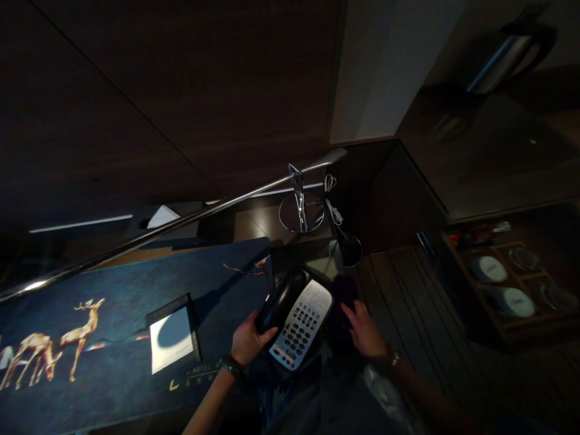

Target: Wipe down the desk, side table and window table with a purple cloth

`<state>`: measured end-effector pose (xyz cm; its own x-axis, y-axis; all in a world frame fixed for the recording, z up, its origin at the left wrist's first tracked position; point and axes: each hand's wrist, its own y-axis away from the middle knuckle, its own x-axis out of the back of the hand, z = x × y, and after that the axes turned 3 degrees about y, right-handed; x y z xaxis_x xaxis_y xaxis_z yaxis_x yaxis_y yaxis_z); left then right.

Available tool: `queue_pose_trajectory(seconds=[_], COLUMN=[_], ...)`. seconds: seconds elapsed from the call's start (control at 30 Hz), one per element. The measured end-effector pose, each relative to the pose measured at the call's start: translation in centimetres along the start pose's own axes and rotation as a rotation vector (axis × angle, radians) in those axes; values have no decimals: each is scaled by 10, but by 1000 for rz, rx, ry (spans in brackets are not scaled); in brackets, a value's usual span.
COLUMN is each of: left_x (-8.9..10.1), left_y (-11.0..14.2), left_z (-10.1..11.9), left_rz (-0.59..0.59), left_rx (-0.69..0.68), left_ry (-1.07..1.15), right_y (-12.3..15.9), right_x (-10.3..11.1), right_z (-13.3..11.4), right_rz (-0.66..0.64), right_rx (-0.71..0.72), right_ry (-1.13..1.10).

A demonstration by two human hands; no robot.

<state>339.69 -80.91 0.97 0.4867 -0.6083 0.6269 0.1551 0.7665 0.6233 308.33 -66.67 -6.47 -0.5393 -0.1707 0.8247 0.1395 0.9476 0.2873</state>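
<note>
A desk telephone (302, 326) with a white keypad panel and a black handset (284, 299) is tilted in front of my body, beside the desk edge. My left hand (248, 339) grips its lower left side, the thumb lying over the handset end. To the right of the phone, my right hand (364, 329) closes on a dark purple cloth (343, 302). The cloth hangs close to the phone's right edge; whether it touches is too dark to see.
A dark blue desk mat (122, 302) with deer carries a notepad holder (174, 335). A chrome desk lamp (301, 211) reaches its long arm across the desk. White cables (334, 211) hang behind. At right are an open drawer of cups (492, 269) and a kettle (502, 60).
</note>
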Motion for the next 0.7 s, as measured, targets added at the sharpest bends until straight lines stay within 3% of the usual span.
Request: queue_pose_trajectory(seconds=[0.1,0.2,0.3,0.37,0.43,0.53,0.6,0.7], left_x=[-17,-34,-45,-51,-59,-74,-82,-86], left_y=[-12,-33,-49,-50,-46,-36,-33,-30], left_z=[30,71,102,113,119,127,132,138], left_rz=[-7,53,128,155,183,240,266,281], left_rx=[-56,-28,48,101,157,199,211,237], left_ry=[75,175,249,245,231,260,283,333], right_y=[-14,-84,-177,-241,-299,-349,-353,-322], right_x=[21,84,148,167,166,143,134,144], right_z=[52,76,56,24,-14,-50,-42,13], right_rz=[112,314,412,310,118,-20,-43,-133], right_rx=[-42,-54,79,263,417,456,492,421], right_ry=[-266,-386,-386,-333,-219,-67,-129,-394])
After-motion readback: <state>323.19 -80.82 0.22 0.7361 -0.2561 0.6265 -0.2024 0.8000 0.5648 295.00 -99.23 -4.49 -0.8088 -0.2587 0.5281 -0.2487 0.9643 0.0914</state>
